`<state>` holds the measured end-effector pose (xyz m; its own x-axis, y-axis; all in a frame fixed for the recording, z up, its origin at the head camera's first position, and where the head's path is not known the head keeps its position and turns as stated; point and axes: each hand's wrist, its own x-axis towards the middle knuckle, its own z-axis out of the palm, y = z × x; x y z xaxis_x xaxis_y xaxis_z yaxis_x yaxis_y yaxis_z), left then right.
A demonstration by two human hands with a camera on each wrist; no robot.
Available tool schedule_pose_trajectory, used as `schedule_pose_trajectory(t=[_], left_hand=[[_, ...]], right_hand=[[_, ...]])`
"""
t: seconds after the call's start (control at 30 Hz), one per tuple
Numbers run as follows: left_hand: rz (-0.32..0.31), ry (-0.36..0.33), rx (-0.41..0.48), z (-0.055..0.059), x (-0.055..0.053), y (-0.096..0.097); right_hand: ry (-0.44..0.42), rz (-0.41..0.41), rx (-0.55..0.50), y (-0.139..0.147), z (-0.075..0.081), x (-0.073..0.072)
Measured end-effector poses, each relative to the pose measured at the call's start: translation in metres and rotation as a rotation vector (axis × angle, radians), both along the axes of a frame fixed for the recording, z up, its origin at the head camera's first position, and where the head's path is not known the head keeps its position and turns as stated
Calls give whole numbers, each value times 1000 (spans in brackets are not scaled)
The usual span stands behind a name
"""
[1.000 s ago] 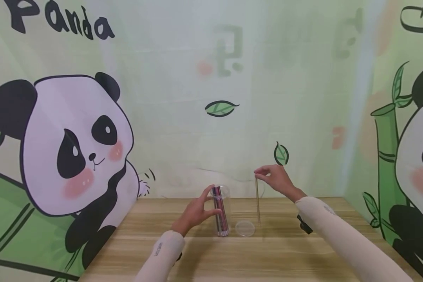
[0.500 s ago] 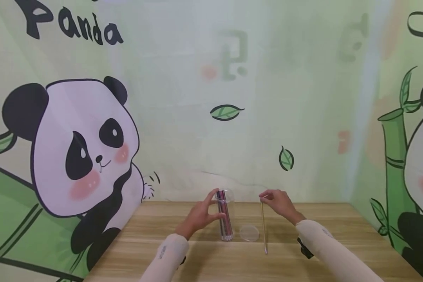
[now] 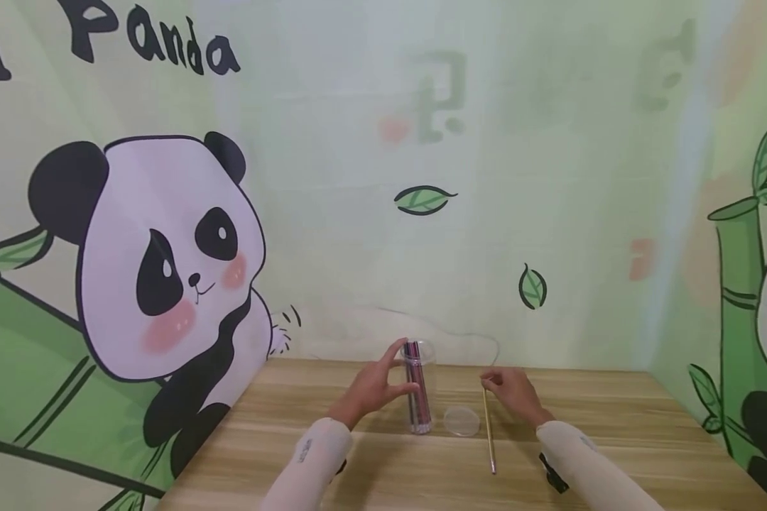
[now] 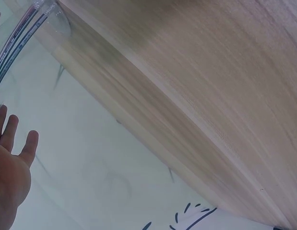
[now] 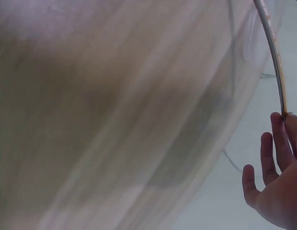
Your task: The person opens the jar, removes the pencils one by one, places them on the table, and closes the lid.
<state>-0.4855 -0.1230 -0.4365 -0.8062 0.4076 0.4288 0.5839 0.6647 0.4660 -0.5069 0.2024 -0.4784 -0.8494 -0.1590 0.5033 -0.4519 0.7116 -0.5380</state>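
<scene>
In the head view my left hand (image 3: 372, 389) holds a clear plastic tube (image 3: 430, 397), thumb across its front and a finger up by the rim. The tube stands upright on the table, with several dark and reddish pencils (image 3: 416, 390) leaning inside. My right hand (image 3: 514, 392) pinches a gold-coloured pencil (image 3: 489, 433) by its upper end; the pencil slants down toward the front, and I cannot tell whether its lower end touches the wood. The right wrist view shows fingertips meeting at the end of this pencil (image 5: 274, 48). Between tube and pencil lies a round clear lid (image 3: 461, 421).
The wood-grain table (image 3: 383, 475) runs back to a pale green fabric wall (image 3: 332, 234) printed with pandas, bamboo and leaves. Both hands are near the table's far half.
My right hand has come down with the gold pencil, whose lower end now points nearer the front. The left hand stays at the tube. The head view has shifted slightly.
</scene>
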Motion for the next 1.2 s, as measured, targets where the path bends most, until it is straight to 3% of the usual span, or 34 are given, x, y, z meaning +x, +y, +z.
schedule_pose_trajectory(t=[0.33, 1.2], left_hand=[[-2, -17, -1, 1, 0, 2], [7, -4, -17, 2, 1, 1]], right_hand=[[-75, -27, 47, -4, -12, 6], [-17, -8, 63, -7, -28, 7]])
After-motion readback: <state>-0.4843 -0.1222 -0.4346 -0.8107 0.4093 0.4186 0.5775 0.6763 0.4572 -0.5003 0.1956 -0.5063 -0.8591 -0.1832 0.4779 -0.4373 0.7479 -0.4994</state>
